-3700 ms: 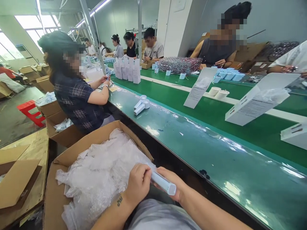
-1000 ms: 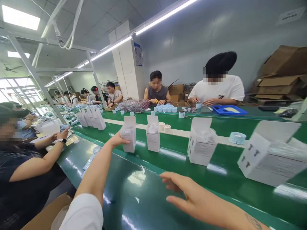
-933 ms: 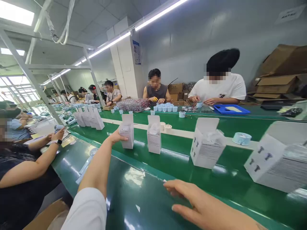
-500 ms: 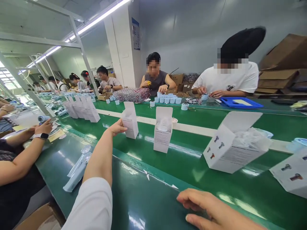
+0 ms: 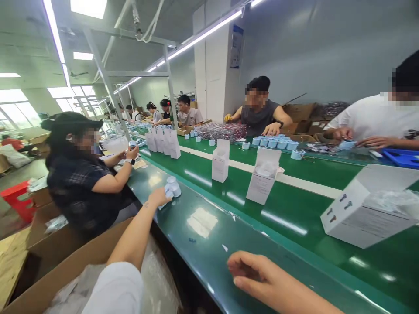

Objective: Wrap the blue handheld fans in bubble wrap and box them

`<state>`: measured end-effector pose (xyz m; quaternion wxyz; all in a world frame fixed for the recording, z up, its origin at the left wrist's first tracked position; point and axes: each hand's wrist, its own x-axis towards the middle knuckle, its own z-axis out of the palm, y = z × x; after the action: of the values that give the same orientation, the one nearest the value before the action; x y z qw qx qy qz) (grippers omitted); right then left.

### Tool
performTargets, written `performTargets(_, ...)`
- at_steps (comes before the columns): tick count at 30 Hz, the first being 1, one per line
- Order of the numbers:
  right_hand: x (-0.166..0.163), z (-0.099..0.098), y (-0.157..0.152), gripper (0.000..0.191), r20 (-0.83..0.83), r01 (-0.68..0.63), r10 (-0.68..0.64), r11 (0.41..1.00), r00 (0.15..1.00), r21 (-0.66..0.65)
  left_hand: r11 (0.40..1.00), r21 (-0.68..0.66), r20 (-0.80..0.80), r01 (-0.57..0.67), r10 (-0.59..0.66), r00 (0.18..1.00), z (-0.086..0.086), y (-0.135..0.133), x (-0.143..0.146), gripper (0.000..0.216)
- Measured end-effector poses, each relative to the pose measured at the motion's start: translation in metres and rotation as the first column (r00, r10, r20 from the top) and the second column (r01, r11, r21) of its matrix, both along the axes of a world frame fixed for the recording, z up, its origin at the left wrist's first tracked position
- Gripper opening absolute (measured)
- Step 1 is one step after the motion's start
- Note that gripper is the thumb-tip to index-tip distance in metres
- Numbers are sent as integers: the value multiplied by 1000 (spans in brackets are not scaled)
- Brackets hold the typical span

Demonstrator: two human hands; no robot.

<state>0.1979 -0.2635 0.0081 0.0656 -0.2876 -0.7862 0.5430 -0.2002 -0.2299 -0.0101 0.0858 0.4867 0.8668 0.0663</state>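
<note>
A: Where are the hands?

B: Well apart. The left hand [image 5: 159,197] is at the two light-blue round-headed devices [image 5: 176,188], just left of the frame's centre on the green bench [image 5: 183,222], and seems to touch them. The right hand [image 5: 258,274] is at lower right, fingers loosely curled, thumb apart, nothing seen in it.

A: How would you hold those devices well?

B: Fingers round the handles, thumb opposite, then lift level — the heads are probably the heavier end, and the glossy bench could let them slide.

A: Is the left grip firm?

B: Can't tell — the hand covers its own fingertips and most of the handles. The forearm and sleeve [image 5: 116,290] also hide part of the carton [image 5: 106,244] at lower left, and the frame's edge cuts off the nearest white box [image 5: 360,218] at right.
</note>
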Motion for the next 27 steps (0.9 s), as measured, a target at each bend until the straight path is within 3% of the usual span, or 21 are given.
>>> performTargets(4, -65, -18, -32, 19, -153, 10, -24, 995, 988, -95, 989, 139, 59, -43, 35, 998, -6, -14, 22, 51)
performTargets(7, -98, -35, -43, 29, -215, 114, -178, 953, 960, -280, 964, 249, 181, -89, 44, 982, -4, -28, 42, 35)
performTargets(10, -112, -44, -41, 37, -244, 363, -530, 786, 812, -500, 943, 302, 378, -137, 13, 926, -14, -58, 80, 29)
performTargets(12, -118, -48, -39, 35, -216, 413, -659, 658, 721, -630, 940, 302, 521, -159, -23, 853, -31, -90, 115, 37)
performTargets(14, -125, -55, -43, 34, -180, 318, -629, 594, 756, -739, 940, 292, 650, -177, -59, 758, -54, -126, 148, 41)
performTargets(16, -132, -65, -56, 38, -154, 205, -534, 551, 831, -809, 930, 300, 811, -211, -133, 570, -78, -161, 162, 46)
performTargets(18, -138, -76, -75, 40, -112, 163, -478, 497, 871, -852, 934, 219, 885, -284, -67, 461, -98, -195, 146, 50)
performTargets(20, -140, -86, -96, 39, -67, 169, -472, 439, 879, -883, 898, 109, 843, -426, 144, 518, -114, -228, 102, 50)
performTargets(22, -139, -93, -112, 40, -26, 181, -460, 401, 888, -898, 832, 104, 774, -545, 276, 569, -126, -257, 46, 37)
performTargets(25, -137, -102, -124, 39, 10, 180, -366, 435, 931, -882, 760, 76, 680, -645, 434, 592, -143, -292, -18, 10)
performTargets(27, -136, -107, -128, 37, 0, 146, -292, 480, 956, -865, 732, 67, 637, -678, 492, 594, -154, -305, -34, 2)
